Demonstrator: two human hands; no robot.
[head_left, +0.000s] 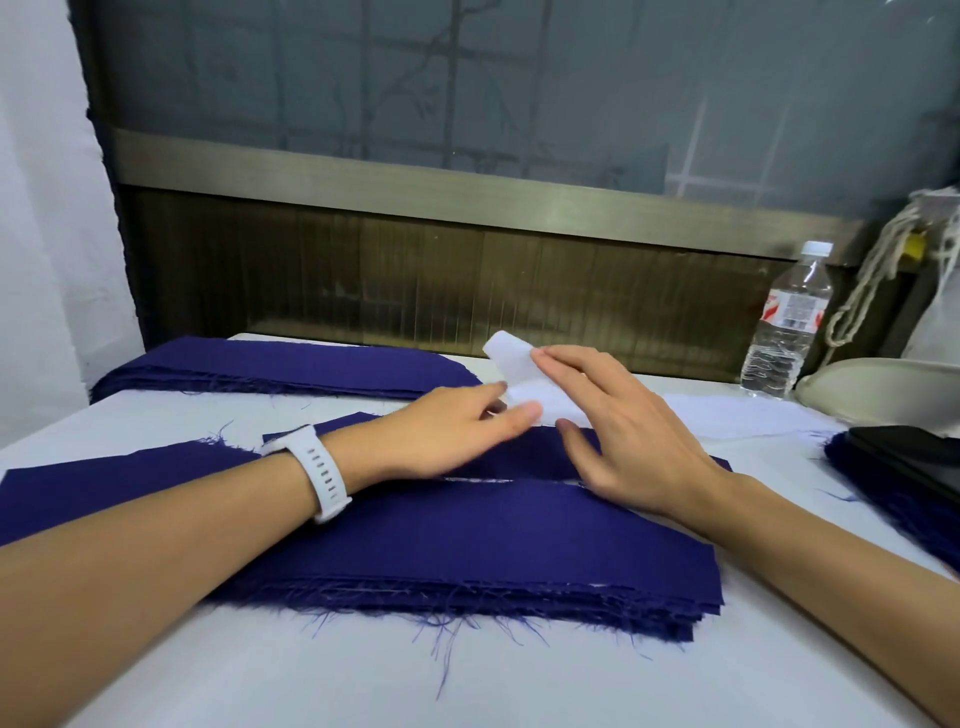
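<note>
A thick stack of dark blue fabric pieces (467, 551) with frayed edges lies in front of me on the white table (260, 670). A white strip of interfacing (524, 379) curls up at its far end above the stack's far edge. My left hand (441, 431), with a white watch on the wrist, pinches the strip's near part between thumb and fingers. My right hand (618, 421) lies over the strip with fingers spread and fairly straight, the fingertips touching it and the thumb resting on the blue fabric.
Another stack of blue fabric (291, 366) lies at the back left, and one more (893, 488) at the right edge under a black object (914, 457). A clear water bottle (787, 322) stands at the back right beside a beige item (883, 387). White sheets (737, 413) lie to the right.
</note>
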